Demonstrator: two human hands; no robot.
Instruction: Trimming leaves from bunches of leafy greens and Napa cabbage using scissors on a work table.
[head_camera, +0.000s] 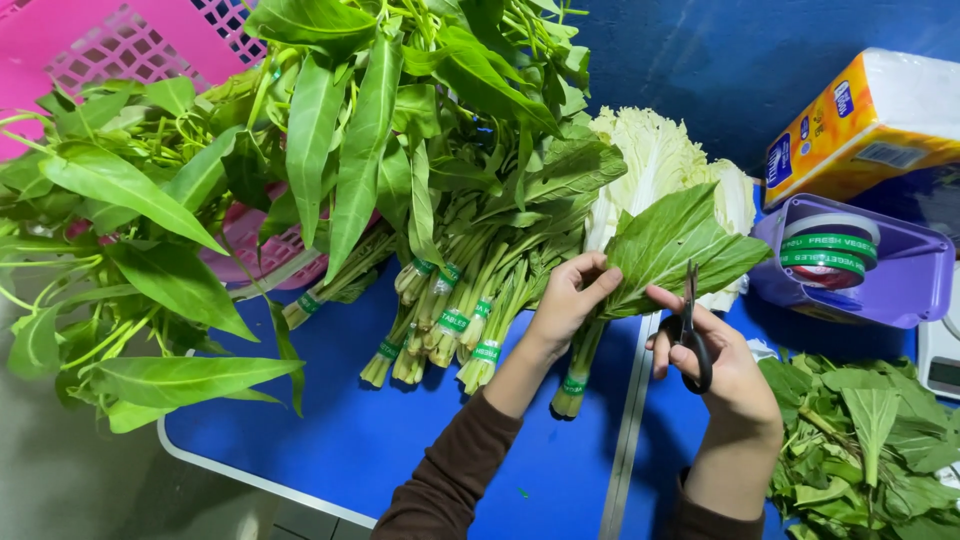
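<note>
While my left hand (568, 300) pinches the leaf (668, 250) — bunch (580, 365) running toward six o'clock — my right hand (715, 355) grips scissors (692, 335), blades at twelve.

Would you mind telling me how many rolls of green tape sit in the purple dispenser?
2 rolls of green tape, stacked in the purple dispenser at the right: the upper roll and the lower roll. More may be hidden beneath.
</note>
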